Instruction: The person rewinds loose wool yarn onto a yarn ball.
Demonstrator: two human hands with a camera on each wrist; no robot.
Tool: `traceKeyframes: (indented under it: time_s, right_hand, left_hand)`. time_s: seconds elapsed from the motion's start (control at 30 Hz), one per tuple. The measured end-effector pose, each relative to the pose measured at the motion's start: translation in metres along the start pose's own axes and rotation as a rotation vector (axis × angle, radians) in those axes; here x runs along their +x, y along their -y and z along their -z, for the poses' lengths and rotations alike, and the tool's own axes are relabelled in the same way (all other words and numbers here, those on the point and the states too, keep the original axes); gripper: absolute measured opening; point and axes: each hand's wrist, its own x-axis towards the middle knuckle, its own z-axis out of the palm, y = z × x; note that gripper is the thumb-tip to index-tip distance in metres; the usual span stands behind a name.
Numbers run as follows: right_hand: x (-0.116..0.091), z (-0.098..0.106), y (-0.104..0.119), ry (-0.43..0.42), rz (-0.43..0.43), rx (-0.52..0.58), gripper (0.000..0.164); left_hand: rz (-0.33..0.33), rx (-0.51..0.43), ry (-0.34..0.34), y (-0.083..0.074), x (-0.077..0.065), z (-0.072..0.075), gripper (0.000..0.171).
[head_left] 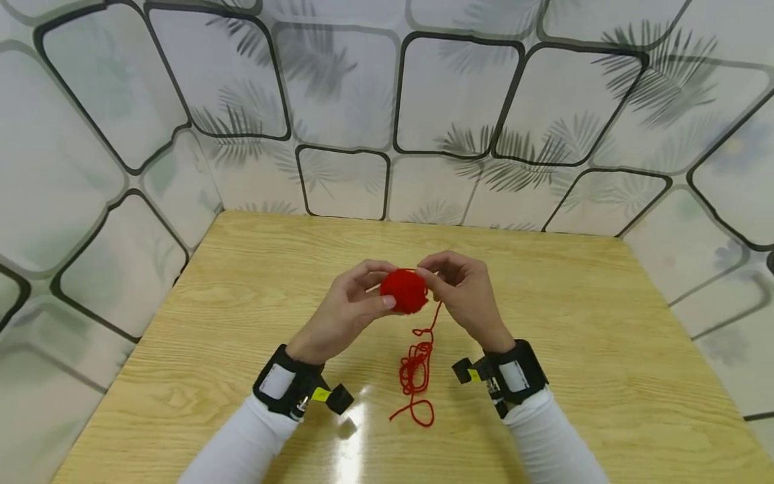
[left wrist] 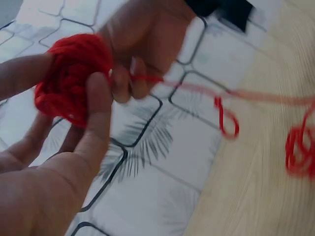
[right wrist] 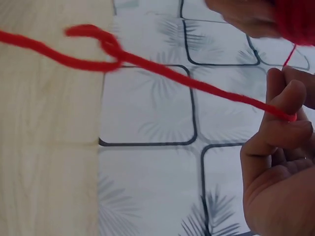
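Observation:
A ball of red yarn (head_left: 404,292) is held up over the table by my left hand (head_left: 345,310), thumb on the near side and fingers around the far side. Close on its right, my right hand (head_left: 468,296) pinches the yarn strand (right wrist: 206,90) that runs off the ball. In the right wrist view the strand passes between the curled fingers (right wrist: 288,132) of that hand. Below the hands, a loose tangle of red yarn (head_left: 416,370) lies on the table, its tail end curling toward me. The left wrist view shows the wound ball (left wrist: 74,78) up close, slightly blurred.
The wooden table (head_left: 272,269) spreads out around both hands. Walls with a dark outline and leaf pattern (head_left: 345,87) stand behind it and at both sides. Each wrist wears a black band with a small camera (head_left: 340,399).

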Motion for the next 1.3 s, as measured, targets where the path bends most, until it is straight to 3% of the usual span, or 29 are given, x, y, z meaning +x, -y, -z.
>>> traceKeyframes:
  time_s: [0.07,0.13,0.23,0.3,0.37,0.47,0.57,0.67,0.77,0.87,0.97,1.07,1.17,1.23,1.3]
  right_hand:
    - [-0.006,-0.007,0.007,0.010,-0.024,-0.017,0.012]
    - [-0.011,-0.014,0.018,0.026,-0.032,-0.068,0.010]
    - [-0.017,-0.019,0.030,0.056,-0.011,-0.161,0.008]
    - [-0.018,-0.019,0.033,0.082,0.012,-0.213,0.006]
    - [-0.017,-0.016,0.033,0.102,0.042,-0.238,0.007]
    - [-0.012,-0.006,0.025,0.104,0.085,-0.223,0.009]
    - [-0.005,0.005,0.016,0.080,0.099,-0.152,0.011]
    - [-0.001,0.014,0.013,0.069,0.073,-0.042,0.010]
    - [0.000,0.020,0.010,0.083,0.039,0.070,0.008]
    - [-0.001,0.022,0.006,0.109,0.028,0.178,0.009]
    - [-0.003,0.018,0.002,0.115,0.023,0.245,0.009]
    - [-0.005,0.012,-0.001,0.105,0.018,0.203,0.007]
    - [-0.010,0.005,0.000,0.109,0.028,0.078,0.005]
    - [-0.013,0.001,0.006,0.117,0.041,-0.009,0.006]
    - [-0.016,-0.001,0.019,0.130,0.065,-0.069,0.006]
  left_hand:
    - [-0.051,-0.085,-0.097,0.001,0.001,-0.005,0.035]
    - [-0.116,-0.059,-0.206,0.002,0.004,-0.008,0.036]
    - [-0.204,0.217,-0.335,0.005,0.009,-0.008,0.036]
    - [-0.230,0.495,-0.375,0.007,0.011,-0.006,0.037]
    - [-0.226,0.763,-0.356,0.006,0.012,-0.004,0.035]
    - [-0.157,0.963,-0.204,0.000,0.013,0.000,0.032]
    - [-0.030,0.873,-0.001,-0.007,0.014,0.003,0.030]
    - [0.062,0.620,0.148,-0.014,0.013,0.007,0.029]
    - [0.100,0.312,0.241,-0.019,0.011,0.011,0.029]
    - [0.116,-0.015,0.263,-0.020,0.008,0.013,0.031]
    - [0.074,-0.296,0.181,-0.018,0.008,0.011,0.032]
    - [-0.047,-0.397,0.000,-0.015,0.012,0.004,0.029]
    - [-0.181,-0.282,-0.234,-0.013,0.018,-0.005,0.025]
    - [-0.246,-0.112,-0.363,-0.010,0.020,-0.009,0.026]
    - [-0.283,0.126,-0.430,-0.009,0.021,-0.011,0.030]
